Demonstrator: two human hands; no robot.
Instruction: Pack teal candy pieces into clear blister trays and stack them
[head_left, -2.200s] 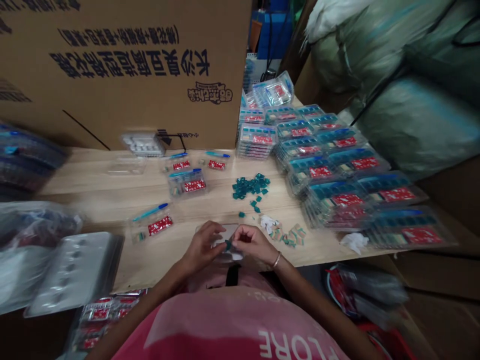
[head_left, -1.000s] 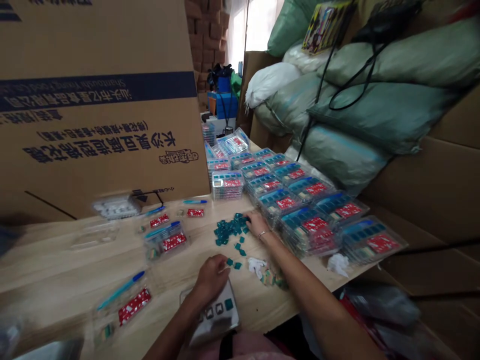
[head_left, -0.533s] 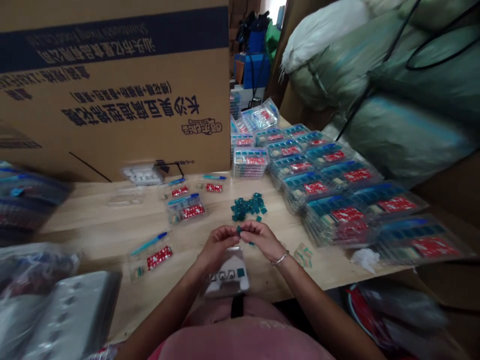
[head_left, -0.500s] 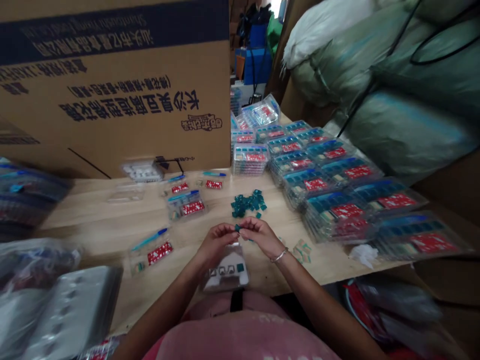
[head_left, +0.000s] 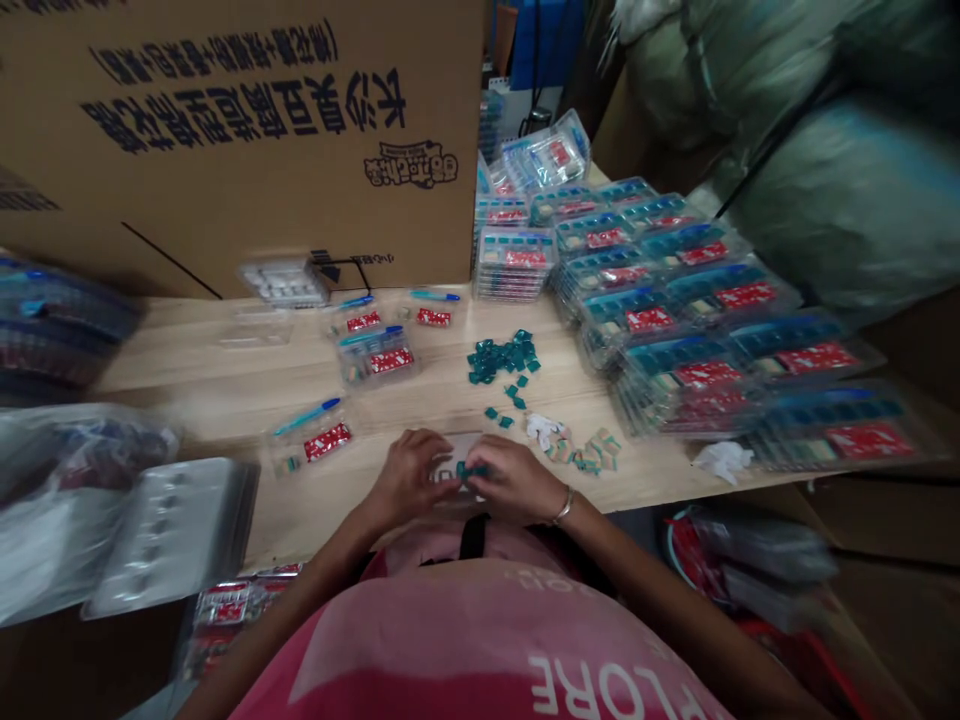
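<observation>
Wooden worktop (head_left: 187, 385), tray (head_left: 460, 440) at mid near edge. Your left hand (head_left: 409, 472) is parted, nothing visible in it; your right hand (head_left: 517, 480) pinches a green piece (head_left: 473, 469) over the tray: grip lightly, fingertips clear of its edges.

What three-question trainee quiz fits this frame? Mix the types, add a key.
1. Multiple choice: which wrist wears the bracelet?
A. left
B. right
C. both

2. True or false: the pile of loose teal squares lies farther from the pink shirt than the left hand does.

3. Short answer: what do the fingers of the right hand hold?

Key: 1. B. 2. True. 3. A small teal piece.
</observation>
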